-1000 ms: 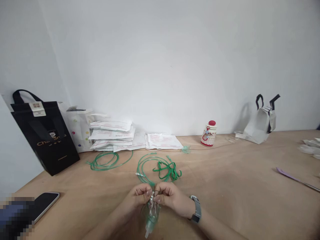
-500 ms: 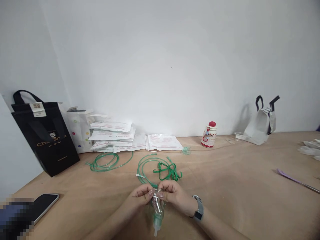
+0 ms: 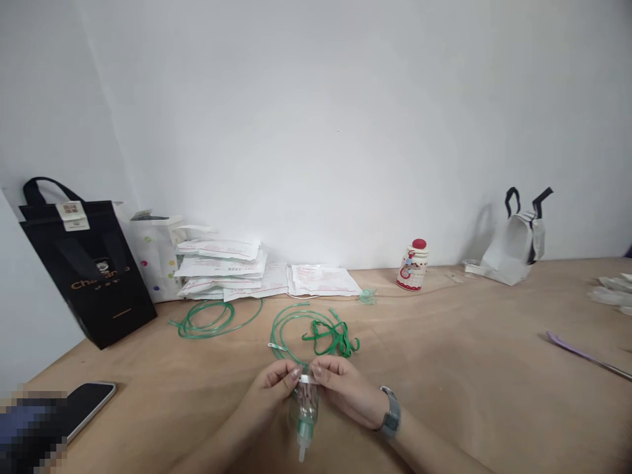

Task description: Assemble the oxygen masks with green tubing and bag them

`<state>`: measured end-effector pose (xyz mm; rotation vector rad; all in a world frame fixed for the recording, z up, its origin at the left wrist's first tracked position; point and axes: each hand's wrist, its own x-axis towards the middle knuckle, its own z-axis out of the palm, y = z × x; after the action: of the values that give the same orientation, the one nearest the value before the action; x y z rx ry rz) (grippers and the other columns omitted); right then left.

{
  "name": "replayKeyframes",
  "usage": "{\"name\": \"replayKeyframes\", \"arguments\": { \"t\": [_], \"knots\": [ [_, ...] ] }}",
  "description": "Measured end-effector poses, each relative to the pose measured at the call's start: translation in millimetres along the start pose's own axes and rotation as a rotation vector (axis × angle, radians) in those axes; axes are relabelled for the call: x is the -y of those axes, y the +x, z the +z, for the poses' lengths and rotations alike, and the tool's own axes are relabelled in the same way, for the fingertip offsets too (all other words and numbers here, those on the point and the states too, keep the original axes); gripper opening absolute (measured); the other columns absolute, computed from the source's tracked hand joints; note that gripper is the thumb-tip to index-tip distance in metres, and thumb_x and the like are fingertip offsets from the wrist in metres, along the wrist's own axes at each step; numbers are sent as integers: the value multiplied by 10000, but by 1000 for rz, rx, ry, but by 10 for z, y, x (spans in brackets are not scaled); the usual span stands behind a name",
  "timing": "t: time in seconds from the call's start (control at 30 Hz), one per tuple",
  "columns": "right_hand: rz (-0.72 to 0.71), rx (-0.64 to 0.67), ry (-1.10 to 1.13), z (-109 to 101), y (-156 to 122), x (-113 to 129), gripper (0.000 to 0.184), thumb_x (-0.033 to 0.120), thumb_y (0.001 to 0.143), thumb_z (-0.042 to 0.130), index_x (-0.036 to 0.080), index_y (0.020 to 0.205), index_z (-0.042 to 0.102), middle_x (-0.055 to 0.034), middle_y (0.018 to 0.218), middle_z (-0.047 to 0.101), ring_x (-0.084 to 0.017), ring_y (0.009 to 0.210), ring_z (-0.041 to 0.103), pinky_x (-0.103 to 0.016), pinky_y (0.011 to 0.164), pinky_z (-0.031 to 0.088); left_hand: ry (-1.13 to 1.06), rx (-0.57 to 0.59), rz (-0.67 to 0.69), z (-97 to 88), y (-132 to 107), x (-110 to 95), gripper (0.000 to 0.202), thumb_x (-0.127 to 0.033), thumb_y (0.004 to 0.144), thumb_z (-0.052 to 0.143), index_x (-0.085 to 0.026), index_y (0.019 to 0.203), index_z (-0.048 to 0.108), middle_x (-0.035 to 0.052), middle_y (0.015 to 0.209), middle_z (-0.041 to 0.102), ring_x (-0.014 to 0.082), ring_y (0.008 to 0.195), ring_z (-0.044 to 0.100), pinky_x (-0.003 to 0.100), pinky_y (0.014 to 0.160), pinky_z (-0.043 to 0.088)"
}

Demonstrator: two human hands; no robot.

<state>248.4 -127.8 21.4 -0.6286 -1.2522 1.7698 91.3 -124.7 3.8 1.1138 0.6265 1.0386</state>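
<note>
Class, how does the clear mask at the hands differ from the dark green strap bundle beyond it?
The clear mask is mostly see-through, with a pale green fitting; the strap bundle is opaque dark green. The mask is held by the left hand and right hand, whereas the bundle lies on the table. The mask has a hollow body; the bundle forms thin loops. Both include green.

A tan table (image 3: 469, 395) spanned the lower frame. On it I saw a black bag (image 3: 99, 289) and phone (image 3: 93, 398) at left, white packets (image 3: 220, 266) and green tubing (image 3: 202, 337) towards the centre, a red-topped bottle (image 3: 413, 266) and purple-ended rod (image 3: 573, 349) at right.
</note>
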Motion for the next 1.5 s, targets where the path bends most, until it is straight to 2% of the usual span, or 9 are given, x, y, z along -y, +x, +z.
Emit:
{"name": "replayKeyframes", "arguments": {
  "t": [0.1, 0.27, 0.47, 0.57, 0.73, 0.93, 1.03, 1.17, 1.5],
  "knots": [
    [-2, -1, 156, 18, 4, -19, 251, 350, 648, 688, 117, 683, 600, -1, 652, 575, -95, 632, 494, -226, 624, 333, -70, -28, 25, 15, 18, -6, 316, -429, 608, 674, -149, 589, 528, -19, 556, 503, 105, 552, 426, 227, 559, 331],
    [-18, -83, 135, -32, 21, -43, 230, 287, 592, 738, 107, 637, 602, -2, 610, 591, -87, 577, 495, -219, 589, 333, -37, -31, 14, 13, 8, 1, 319, -435, 618, 663, -145, 597, 531, -16, 572, 505, 108, 558, 437, 232, 565, 344],
    [-43, -118, -30, -36, 21, -22, 219, 289, 592, 732, 116, 601, 598, 21, 530, 580, -86, 519, 485, -217, 547, 328, 228, -1, 11, -21, 15, -77, 321, -443, 663, 614, -133, 595, 567, -14, 548, 515, 116, 555, 442, 233, 561, 340],
    [-81, -106, 3, 7, 13, 2, 210, 319, 633, 700, 127, 625, 617, 23, 545, 581, -91, 550, 493, -226, 582, 351, 305, 1, 47, -4, 7, -160, 312, -444, 680, 592, -139, 614, 582, -12, 555, 530, 124, 567, 454, 235, 569, 350],
    [-23, -6, 230, 26, 18, -13, 205, 333, 684, 662, 133, 725, 637, -16, 662, 612, -111, 628, 534, -278, 698, 384, 235, -47, 92, -1, -26, -179, 296, -432, 704, 574, -144, 636, 557, -18, 561, 512, 110, 540, 421, 217, 521, 330],
    [12, -54, 291, -27, 42, -67, 213, 306, 647, 700, 119, 670, 600, -10, 667, 581, -102, 638, 523, -262, 675, 377, 180, -83, 143, -38, -29, -130, 260, -395, 712, 588, -145, 650, 551, -10, 606, 499, 115, 597, 423, 226, 584, 346],
    [-44, -109, 228, -16, 30, -46, 245, 309, 601, 730, 131, 607, 563, 24, 597, 535, -79, 574, 465, -222, 602, 344, 226, -36, 120, -21, -35, -149, 264, -401, 700, 596, -148, 632, 558, -10, 599, 514, 125, 611, 444, 237, 612, 359],
    [-139, -210, 4, 6, 5, 3, 298, 377, 615, 699, 140, 552, 530, 48, 522, 467, -76, 522, 384, -217, 543, 284, 269, 0, 72, 8, -48, -182, 277, -410, 686, 604, -147, 608, 565, -7, 585, 545, 134, 608, 473, 246, 611, 369],
    [-193, -235, -227, 11, -18, 18, 316, 430, 690, 612, 147, 587, 515, 31, 569, 484, -99, 572, 406, -238, 584, 304, 267, -71, 59, -63, -6, -145, 297, -403, 667, 628, -146, 557, 526, -8, 535, 567, 116, 537, 475, 222, 537, 357]
  ]
}}
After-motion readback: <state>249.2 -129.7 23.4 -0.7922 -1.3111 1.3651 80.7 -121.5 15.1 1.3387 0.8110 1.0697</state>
